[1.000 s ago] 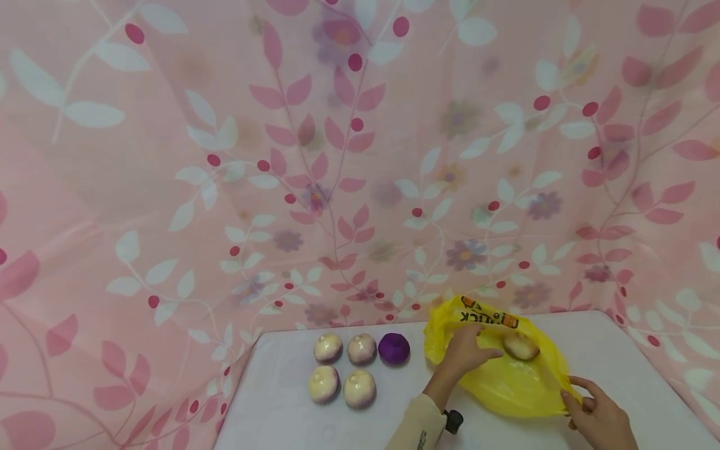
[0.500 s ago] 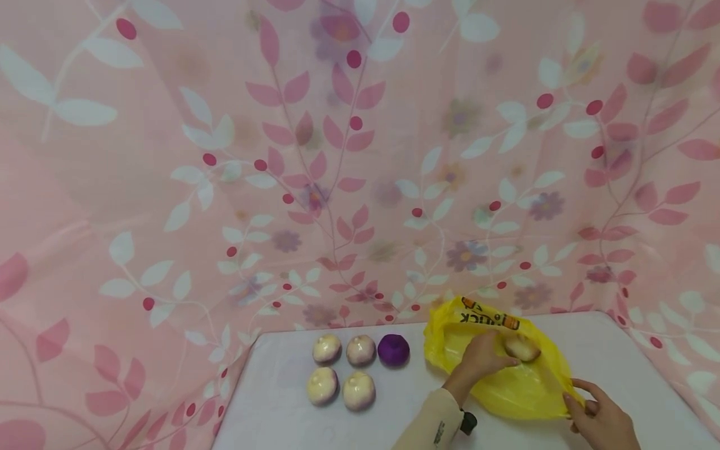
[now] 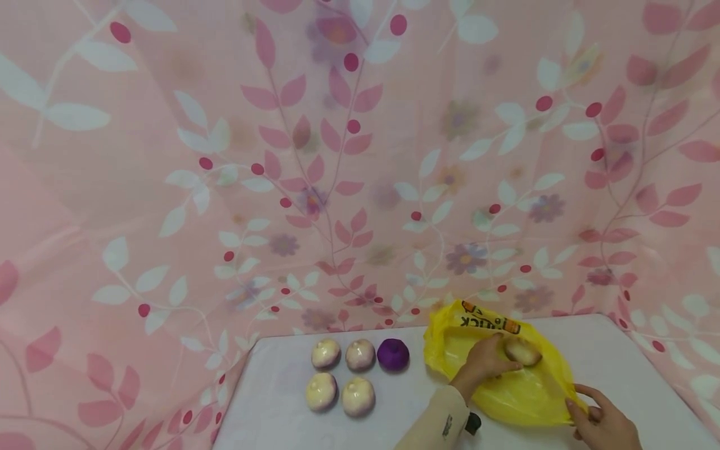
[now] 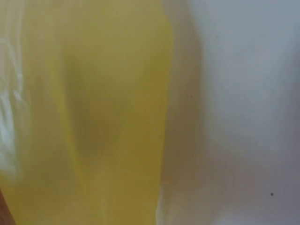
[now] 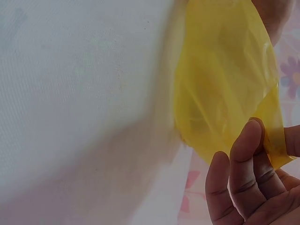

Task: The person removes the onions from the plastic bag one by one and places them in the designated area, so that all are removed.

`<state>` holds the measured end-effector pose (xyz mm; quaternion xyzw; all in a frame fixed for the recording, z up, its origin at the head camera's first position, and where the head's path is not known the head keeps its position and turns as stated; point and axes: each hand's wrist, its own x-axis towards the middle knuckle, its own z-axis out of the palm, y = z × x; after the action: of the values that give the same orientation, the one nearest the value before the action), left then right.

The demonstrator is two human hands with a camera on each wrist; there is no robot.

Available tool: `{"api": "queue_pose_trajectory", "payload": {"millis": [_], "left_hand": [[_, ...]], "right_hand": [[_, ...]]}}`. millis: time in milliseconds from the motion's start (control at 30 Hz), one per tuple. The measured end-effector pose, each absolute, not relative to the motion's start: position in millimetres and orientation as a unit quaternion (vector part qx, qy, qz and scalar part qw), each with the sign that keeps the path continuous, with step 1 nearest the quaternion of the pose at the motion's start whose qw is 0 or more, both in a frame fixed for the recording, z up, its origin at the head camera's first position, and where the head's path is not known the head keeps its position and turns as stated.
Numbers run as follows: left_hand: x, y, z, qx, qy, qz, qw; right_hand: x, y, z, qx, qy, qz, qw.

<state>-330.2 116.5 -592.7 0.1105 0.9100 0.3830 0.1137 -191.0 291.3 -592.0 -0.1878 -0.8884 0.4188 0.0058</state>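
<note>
A yellow plastic bag with dark print lies on the white table, its mouth spread wide. My right hand pinches its right edge between thumb and fingers; the right wrist view shows the yellow film caught there. My left hand reaches into the mouth, thumb apart from the fingers, at the left side of a whitish round turnip in the bag. In the left wrist view only the yellow film and table show; the left fingers are hidden there.
Left of the bag, several cream turnips and a dark purple round vegetable sit in two rows on the white table. A pink floral cloth hangs behind the table.
My left hand has moved right and deeper into the bag's mouth, up to the turnip, then stayed nearly still. The right hand keeps its pinch on the bag's edge.
</note>
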Motion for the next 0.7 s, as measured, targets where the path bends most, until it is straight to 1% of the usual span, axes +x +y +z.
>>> {"api": "queue_pose_trajectory", "payload": {"millis": [167,300,567,700], "left_hand": [[-331.4,119.5,-590.2,0.092,0.904,0.395,0.133],[-333.5,124.6,-591.3,0.072,0.902,0.404,0.137],[-337.8,134.7,-604.5,0.062,0.89,0.435,0.125],[-338.1,138.9,-605.3,0.078,0.893,0.431,0.102]], "right_hand": [[-192.8,289.8,-591.6,-0.193,-0.885,0.422,0.006],[-193.1,289.4,-591.1,-0.201,-0.883,0.424,0.007],[-194.1,294.8,-595.8,-0.208,-0.882,0.422,0.004],[-194.2,294.8,-595.8,-0.212,-0.883,0.42,0.005]]}}
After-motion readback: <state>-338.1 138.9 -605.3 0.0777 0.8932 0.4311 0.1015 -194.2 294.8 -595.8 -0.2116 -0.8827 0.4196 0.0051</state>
